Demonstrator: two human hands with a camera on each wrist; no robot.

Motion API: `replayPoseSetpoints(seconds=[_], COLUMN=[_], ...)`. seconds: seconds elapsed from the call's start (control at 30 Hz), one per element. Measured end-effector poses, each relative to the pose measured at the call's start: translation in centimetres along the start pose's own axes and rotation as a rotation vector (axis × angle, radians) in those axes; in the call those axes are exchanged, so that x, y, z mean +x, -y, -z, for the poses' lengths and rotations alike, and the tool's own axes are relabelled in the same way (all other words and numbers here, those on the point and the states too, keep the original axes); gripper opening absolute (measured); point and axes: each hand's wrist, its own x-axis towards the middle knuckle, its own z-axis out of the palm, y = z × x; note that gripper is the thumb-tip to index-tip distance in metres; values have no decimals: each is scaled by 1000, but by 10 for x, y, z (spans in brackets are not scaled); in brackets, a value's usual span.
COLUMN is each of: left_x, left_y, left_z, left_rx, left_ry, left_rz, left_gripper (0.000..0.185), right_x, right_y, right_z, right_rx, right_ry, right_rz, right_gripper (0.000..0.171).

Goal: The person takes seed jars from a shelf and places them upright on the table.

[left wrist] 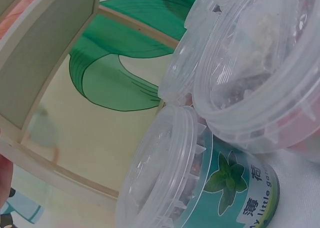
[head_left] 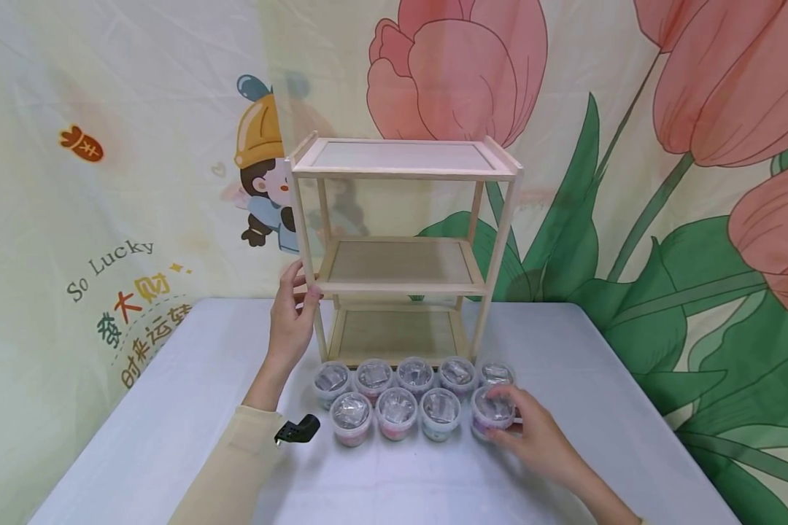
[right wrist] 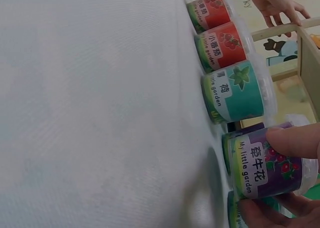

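A table (head_left: pixel 171 408) with a pale cloth stands before a backdrop (head_left: pixel 696 146) printed with large tulips. Nearest the person, nine lidded plastic tubs sit in two rows on the cloth, four in front and five behind. The right hand (head_left: pixel 532 434) grips the purple tub (head_left: pixel 492 412) at the right end of the front row; it rests on the table. Clear lids show packets inside the tubs; their contents cannot be identified. Beyond the rows stands a wooden shelf (head_left: pixel 400 270) with three bare tiers. The left hand (head_left: pixel 292 313) holds its front left post. Judged from this, no tub has been shelved and all nine remain.
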Motion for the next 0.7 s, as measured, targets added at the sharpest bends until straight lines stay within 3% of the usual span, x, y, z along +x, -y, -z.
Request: replayPoseSetpoints(seconds=[0.7], left_x=[1], left_y=[0], left_z=[0], left_rx=[-2], left_ry=[1], left_rz=[-1], left_gripper=[56], right_x=[-3], right_y=[-9], right_z=[-11], right_rx=[-40], right_ry=[14], right_rz=[-98], right_gripper=[57])
